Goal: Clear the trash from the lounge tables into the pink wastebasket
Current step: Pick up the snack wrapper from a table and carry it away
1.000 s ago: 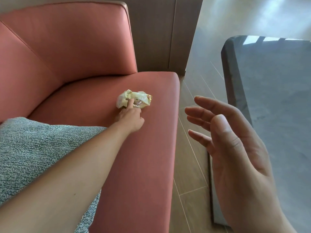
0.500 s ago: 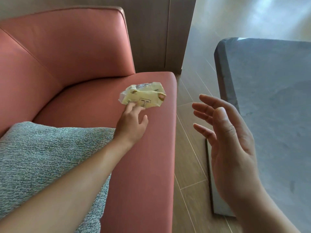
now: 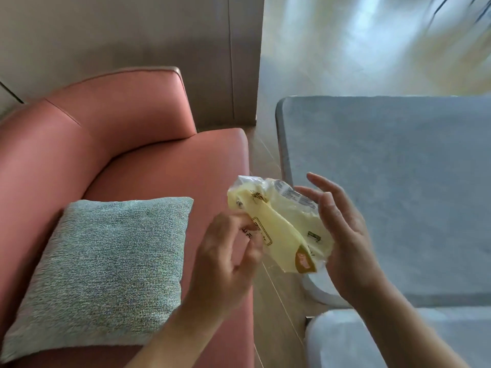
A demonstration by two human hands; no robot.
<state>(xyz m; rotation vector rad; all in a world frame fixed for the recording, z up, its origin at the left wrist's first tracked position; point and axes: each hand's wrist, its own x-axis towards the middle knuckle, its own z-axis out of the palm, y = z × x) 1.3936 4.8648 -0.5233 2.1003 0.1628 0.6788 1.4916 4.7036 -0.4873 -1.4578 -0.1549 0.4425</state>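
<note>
Head view, looking down: 2 bare hands hold a crumpled pale-yellow plastic wrapper [image 3: 281, 221] in mid-air, over the strip of wood floor [image 3: 273, 301] btwn a salmon-pink leather sofa [image 3: 119, 115] & a grey stone-look table [image 3: 398, 181]. The left hand [image 3: 225, 261] has its fingers curled, thumb & fingertips pinching the wrapper's lower-left edge. The right hand [image 3: 342, 235] is spread wide, fingers nearly straight, palm resting against the wrapper's right side w/o closing round it. A grey-green woven cushion [image 3: 111, 261] lies on the sofa seat, left of the hands.
</note>
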